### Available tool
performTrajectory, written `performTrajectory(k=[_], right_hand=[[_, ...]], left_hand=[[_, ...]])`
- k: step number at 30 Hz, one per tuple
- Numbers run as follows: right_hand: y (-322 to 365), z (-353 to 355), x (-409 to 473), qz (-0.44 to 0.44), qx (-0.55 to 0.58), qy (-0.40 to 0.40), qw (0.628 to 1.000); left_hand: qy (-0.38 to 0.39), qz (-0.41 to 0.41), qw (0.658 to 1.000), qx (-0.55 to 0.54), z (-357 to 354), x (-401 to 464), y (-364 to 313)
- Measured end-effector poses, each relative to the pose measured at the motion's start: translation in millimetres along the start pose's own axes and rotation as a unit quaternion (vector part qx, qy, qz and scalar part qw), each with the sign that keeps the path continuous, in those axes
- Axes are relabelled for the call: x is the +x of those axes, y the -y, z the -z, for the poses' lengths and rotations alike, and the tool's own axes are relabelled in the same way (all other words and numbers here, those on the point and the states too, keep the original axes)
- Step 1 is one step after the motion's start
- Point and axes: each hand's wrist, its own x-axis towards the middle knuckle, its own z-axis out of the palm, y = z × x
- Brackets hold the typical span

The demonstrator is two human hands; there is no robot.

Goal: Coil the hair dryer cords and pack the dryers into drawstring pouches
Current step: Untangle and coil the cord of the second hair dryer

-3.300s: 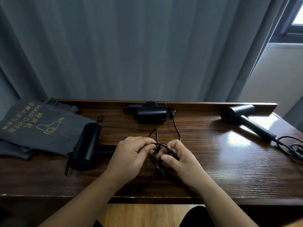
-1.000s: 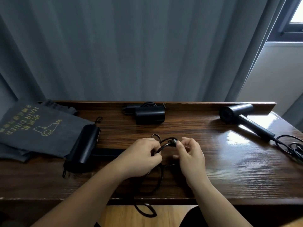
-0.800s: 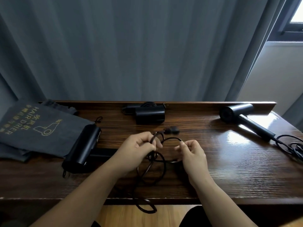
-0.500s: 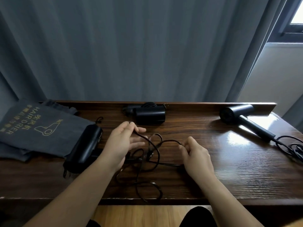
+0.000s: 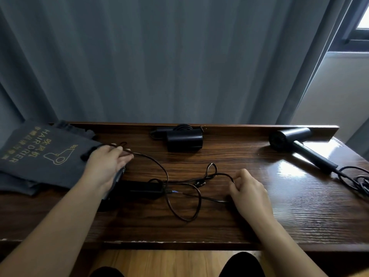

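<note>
A black hair dryer lies at the left; its handle (image 5: 139, 187) shows, while my left hand (image 5: 107, 164) covers its head. That hand lies over the head at the pouch's edge and pinches the dryer's black cord (image 5: 179, 196), which runs out from its fingertips. The cord sprawls in loose loops across the table's middle, with a small tangle at its centre. My right hand (image 5: 247, 188) rests on the table with fingers curled, pinching the cord's right loop. Grey drawstring pouches (image 5: 40, 156) printed "HAIR DRIER" lie stacked at the far left.
A second black dryer (image 5: 184, 139) with a coiled cord sits at the back centre against the wooden table's raised lip (image 5: 239, 128). A third dryer (image 5: 289, 138) lies at the back right, its cord (image 5: 355, 178) bunched near the right edge. Grey curtains hang behind.
The coil held between both hands has come undone. My left hand moved left onto the dryer head, drawing the cord with it, and my right hand moved right, spreading the loops over the table.
</note>
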Motion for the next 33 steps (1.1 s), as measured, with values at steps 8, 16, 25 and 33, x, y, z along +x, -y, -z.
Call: performTrajectory(k=[8, 16, 25, 33], right_hand=[[-4, -6, -2, 0.039, -0.034, 0.0, 0.999], [9, -15, -12, 0.227, 0.023, -0.03, 0.973], [-12, -19, -9, 0.316, -0.014, 0.121, 0.941], [-7, -5, -4, 0.295, -0.042, 0.171, 0.939]], left_hand=[[0.111, -0.144, 0.868, 0.461, -12, -38, -6], [0.343, -0.279, 0.652, 0.616, -40, -55, 19], [0.113, -0.168, 0.979, 0.029, -47, -41, -4], [0.03, -0.148, 0.969, -0.198, -31, -23, -22]])
